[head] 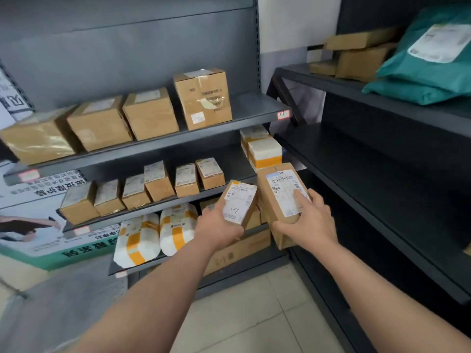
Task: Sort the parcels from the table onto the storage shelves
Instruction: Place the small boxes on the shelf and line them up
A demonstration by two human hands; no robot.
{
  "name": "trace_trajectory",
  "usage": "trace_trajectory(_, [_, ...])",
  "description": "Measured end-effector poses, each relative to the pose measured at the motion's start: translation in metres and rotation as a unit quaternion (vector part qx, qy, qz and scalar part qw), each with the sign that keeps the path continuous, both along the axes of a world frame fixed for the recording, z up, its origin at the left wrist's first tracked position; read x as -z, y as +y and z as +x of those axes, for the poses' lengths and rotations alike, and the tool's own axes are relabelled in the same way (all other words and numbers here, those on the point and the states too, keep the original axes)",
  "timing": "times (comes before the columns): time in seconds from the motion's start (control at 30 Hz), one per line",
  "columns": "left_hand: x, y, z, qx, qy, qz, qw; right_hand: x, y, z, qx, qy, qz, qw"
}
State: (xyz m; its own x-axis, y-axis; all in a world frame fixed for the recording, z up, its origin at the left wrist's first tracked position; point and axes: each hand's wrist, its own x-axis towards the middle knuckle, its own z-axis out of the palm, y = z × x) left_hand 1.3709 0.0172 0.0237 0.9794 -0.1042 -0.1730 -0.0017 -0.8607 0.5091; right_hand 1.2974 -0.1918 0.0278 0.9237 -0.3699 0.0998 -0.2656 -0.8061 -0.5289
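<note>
L hand [219,226] holds small brown cardboard parcel [239,200], fingers clamped round its lower end from beneath. White shipping label on top w/ barcode; fine print too small to read, handwritten "1-7" in black. R hand [309,220] holds larger brown cardboard parcel [280,197], fingers laid over its white barcode label, thumb on near side, clamped on it. Both parcels in the air, tilted, just beside each other; cannot tell if touching. They are in front of the lower shelves, at the corner btw two units.

Front: dark grey metal shelving unit [254,105]. Top shelf: four brown cardboard boxes [150,115], tallest w/ black print, not legible. Red-edged white tag [283,114] on shelf lip, handwriting unclear. Mid shelf: six small brown labelled boxes [159,182], plus white foam-wrapped packs w/ orange tape [263,151] at R end. Lower shelf: two white-and-orange wrapped bundles [158,235] and a brown carton [237,250] w/ printed characters, behind L hand.

R side: black metal shelving unit [369,154]; upper level has teal plastic mailer bag [428,67] w/ white label and stacked flat brown boxes [356,54]. Far L: white-and-green poster [38,240] w/ Chinese text, reads mirrored. Floor: pale tiles [254,314].
</note>
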Motion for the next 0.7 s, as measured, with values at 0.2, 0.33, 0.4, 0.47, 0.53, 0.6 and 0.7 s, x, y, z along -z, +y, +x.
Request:
trace_trajectory(0.2, [0.008,-0.016,0.078,-0.003,0.023,0.023,0.999,0.016,-0.017,0.054,0.009,0.011,0.001,1.0])
trace_trajectory(0.33, [0.013,-0.038,0.12,-0.014,0.028,0.03,0.999,0.022,-0.039,0.09,0.017,0.018,0.0,1.0])
trace_trajectory(0.4, [0.015,-0.052,0.137,-0.012,0.024,0.042,0.999,0.026,-0.047,0.108,0.01,0.02,0.002,1.0])
trace_trajectory(0.47, [0.015,-0.066,0.157,-0.014,0.012,0.065,0.998,0.027,-0.055,0.125,0.004,0.016,0.007,1.0])
trace_trajectory(0.53, [0.015,-0.08,0.179,-0.018,-0.005,0.09,0.996,0.029,-0.065,0.143,-0.005,0.008,0.013,1.0])
trace_trajectory(0.6, [0.014,-0.094,0.199,-0.03,-0.009,0.099,0.995,0.029,-0.075,0.158,-0.017,0.005,0.017,1.0])
trace_trajectory(0.7, [0.014,-0.11,0.222,-0.058,-0.007,0.116,0.992,0.031,-0.087,0.172,-0.035,0.005,0.026,0.999])
